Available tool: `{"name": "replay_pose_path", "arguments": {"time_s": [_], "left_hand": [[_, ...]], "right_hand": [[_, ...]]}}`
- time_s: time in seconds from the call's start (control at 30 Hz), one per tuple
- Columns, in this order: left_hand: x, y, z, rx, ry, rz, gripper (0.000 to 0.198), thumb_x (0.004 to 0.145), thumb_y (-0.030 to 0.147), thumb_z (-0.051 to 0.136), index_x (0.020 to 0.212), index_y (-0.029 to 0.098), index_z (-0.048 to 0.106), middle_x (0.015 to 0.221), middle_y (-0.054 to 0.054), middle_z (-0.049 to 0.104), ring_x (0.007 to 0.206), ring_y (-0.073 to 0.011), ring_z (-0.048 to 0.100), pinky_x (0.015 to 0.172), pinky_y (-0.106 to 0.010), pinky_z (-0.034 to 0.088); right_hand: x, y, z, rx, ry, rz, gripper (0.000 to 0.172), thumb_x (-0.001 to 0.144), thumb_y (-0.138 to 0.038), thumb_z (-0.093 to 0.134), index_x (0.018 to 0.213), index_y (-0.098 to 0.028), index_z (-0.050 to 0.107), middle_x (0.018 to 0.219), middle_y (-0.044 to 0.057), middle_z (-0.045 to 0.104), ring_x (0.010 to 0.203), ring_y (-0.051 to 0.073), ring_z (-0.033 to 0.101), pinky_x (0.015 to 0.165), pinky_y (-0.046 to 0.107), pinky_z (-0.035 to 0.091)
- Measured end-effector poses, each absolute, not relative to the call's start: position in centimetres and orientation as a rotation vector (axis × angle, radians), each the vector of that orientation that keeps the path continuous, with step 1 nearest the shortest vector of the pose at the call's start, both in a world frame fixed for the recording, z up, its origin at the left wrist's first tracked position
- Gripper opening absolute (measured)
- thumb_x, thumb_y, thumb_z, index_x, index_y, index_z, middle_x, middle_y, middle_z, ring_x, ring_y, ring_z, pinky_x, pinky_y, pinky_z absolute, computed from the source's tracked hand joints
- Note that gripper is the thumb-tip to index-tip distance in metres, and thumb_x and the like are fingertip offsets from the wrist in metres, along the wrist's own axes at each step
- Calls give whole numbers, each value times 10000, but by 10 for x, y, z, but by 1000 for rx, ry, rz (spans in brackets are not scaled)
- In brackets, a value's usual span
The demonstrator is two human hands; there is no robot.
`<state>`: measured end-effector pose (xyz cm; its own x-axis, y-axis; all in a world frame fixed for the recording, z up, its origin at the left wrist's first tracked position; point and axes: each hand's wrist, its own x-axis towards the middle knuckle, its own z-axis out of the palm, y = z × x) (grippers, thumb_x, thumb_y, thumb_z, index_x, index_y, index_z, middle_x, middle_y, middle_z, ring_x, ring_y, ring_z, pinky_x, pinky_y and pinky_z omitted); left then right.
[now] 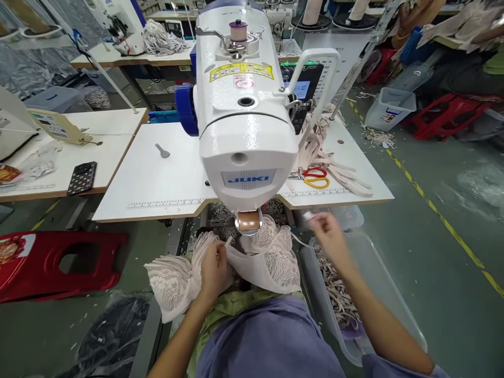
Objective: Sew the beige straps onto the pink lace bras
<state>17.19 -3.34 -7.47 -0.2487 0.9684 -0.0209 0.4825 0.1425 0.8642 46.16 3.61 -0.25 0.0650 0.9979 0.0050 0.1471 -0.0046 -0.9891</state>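
Observation:
My left hand (pixel 212 270) is closed on a pale pink lace garment (pixel 271 257) that lies in my lap below the head of a white JUKI sewing machine (pixel 244 121). My right hand (pixel 328 236) is raised to the right of the machine, blurred, its fingers pinched on a small pale strip (pixel 309 215). It hovers over a clear plastic bin (pixel 388 294) of beige straps (pixel 338 294).
The white sewing table (pixel 157 178) carries red-and-yellow scissors (pixel 315 177) and loose beige straps (pixel 346 176). A phone (pixel 82 177) lies on the table at left. A red stool (pixel 59 262) stands on the floor left; a grey bin (pixel 389 107) at far right.

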Motion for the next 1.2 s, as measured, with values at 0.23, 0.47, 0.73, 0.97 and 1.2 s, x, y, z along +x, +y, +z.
{"name": "replay_pose_path", "arguments": {"time_s": [0.23, 0.47, 0.73, 0.97, 1.2], "left_hand": [[200, -33, 5, 1752, 1345, 787, 241, 921, 291, 548, 1076, 180, 696, 930, -72, 697, 824, -183, 650, 690, -270, 510], [204, -45, 15, 2025, 1354, 887, 235, 977, 195, 496, 819, 145, 663, 702, -25, 605, 631, -130, 577, 570, -226, 442], [197, -52, 51, 1961, 1286, 1132, 185, 957, 110, 525, 1046, 187, 667, 767, 6, 666, 670, -87, 630, 598, -155, 471], [197, -59, 45, 1783, 1209, 1102, 196, 929, 78, 540, 1005, 225, 646, 842, 12, 677, 751, -94, 641, 681, -180, 490], [222, -49, 51, 1854, 1186, 878, 148, 913, 107, 545, 924, 197, 663, 804, -8, 704, 729, -124, 647, 678, -219, 480]], "right_hand": [[401, -11, 5, -1282, -1971, 1175, 124, 880, -347, 563, 869, -232, 516, 628, -53, 554, 460, 110, 448, 489, 231, 295], [397, -10, 11, -1179, -2207, 1185, 98, 928, -253, 555, 938, -224, 648, 758, -6, 634, 677, 139, 568, 616, 240, 357], [425, 5, 24, -1185, -1444, 1633, 280, 877, -462, 643, 875, -186, 692, 623, -34, 492, 520, 95, 381, 492, 233, 308], [409, 3, 51, -698, -2153, 1342, 140, 908, -237, 607, 826, -195, 713, 927, 61, 635, 817, 145, 594, 698, 250, 459], [427, -9, 33, -480, -2430, 1042, 196, 940, -208, 508, 822, -183, 662, 720, 9, 567, 682, 125, 542, 608, 248, 384]]}}
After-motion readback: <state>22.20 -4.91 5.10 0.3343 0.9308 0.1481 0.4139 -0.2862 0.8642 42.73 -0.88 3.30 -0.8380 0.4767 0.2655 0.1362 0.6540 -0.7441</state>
